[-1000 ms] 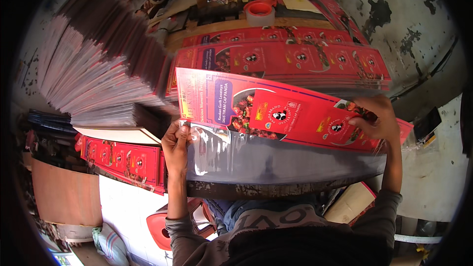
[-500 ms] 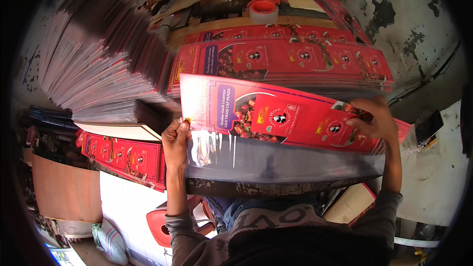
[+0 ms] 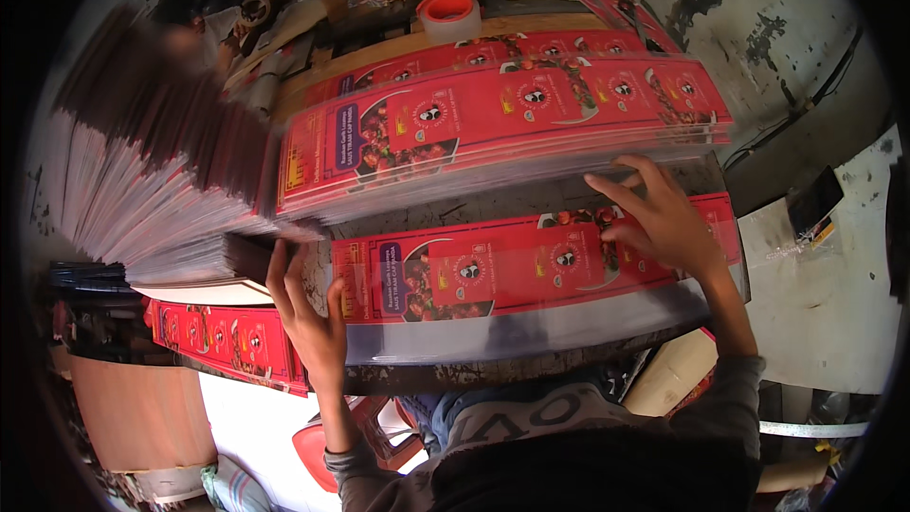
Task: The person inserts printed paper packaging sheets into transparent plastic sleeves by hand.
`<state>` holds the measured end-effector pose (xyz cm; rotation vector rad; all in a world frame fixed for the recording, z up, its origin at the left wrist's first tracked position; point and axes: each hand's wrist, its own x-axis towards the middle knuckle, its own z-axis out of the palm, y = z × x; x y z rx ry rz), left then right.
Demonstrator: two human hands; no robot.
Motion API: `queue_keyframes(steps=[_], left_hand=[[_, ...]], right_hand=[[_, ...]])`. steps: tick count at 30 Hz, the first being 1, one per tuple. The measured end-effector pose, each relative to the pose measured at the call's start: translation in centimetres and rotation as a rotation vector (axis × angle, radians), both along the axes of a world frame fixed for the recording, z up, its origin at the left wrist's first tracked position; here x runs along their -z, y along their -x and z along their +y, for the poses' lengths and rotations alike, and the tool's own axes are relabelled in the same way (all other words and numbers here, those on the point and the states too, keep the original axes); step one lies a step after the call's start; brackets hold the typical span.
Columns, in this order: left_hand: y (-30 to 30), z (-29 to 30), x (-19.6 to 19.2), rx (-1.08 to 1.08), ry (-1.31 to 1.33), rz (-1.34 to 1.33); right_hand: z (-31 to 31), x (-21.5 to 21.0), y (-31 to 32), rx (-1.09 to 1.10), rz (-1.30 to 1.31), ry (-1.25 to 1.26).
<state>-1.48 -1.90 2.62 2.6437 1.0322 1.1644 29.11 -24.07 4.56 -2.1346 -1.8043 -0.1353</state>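
Observation:
A long red printed card strip (image 3: 517, 289) lies flat in front of me. Along its near side shows a band of clear plastic film (image 3: 531, 335); whether the strip is inside or on top of it I cannot tell. My left hand (image 3: 311, 327) is at the strip's left end, fingers spread, holding nothing. Over the strip's right part hovers my right hand (image 3: 668, 228), its fingers apart and curved, with nothing in them. Just beyond lies a stack of similar red strips (image 3: 493, 109) with clear plastic edges.
A tall leaning pile of plastic-edged strips (image 3: 161, 171) rises at the left. More red strips (image 3: 227, 341) lie below it. A red tape dispenser (image 3: 450, 14) stands behind the stack. A person (image 3: 204, 38) is at the far left. A stained wall (image 3: 720, 28) bounds the right.
The red strip, held raised and tilted between both hands before, now lies flat. Both hands have let go, their fingers spread. The head view has shifted slightly.

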Motion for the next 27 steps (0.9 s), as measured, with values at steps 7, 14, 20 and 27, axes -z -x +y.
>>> queue_keyframes(steps=[7,14,20,27], left_hand=[[-1.2,0.2,0.3,0.546,0.277,0.495],[-2.5,0.8,1.2,0.518,0.182,0.63],[-3.0,1.4,1.6,0.476,0.156,0.546],[-3.3,2.1,2.0,0.445,0.158,0.486]], right_hand=[[-4.6,1.8,1.9,0.204,0.105,0.245],[-3.7,3.2,0.3,0.194,-0.001,0.224],[-2.3,4.0,-1.2,0.223,0.079,0.167],[-1.7,4.3,-1.5,0.234,0.116,0.102]])
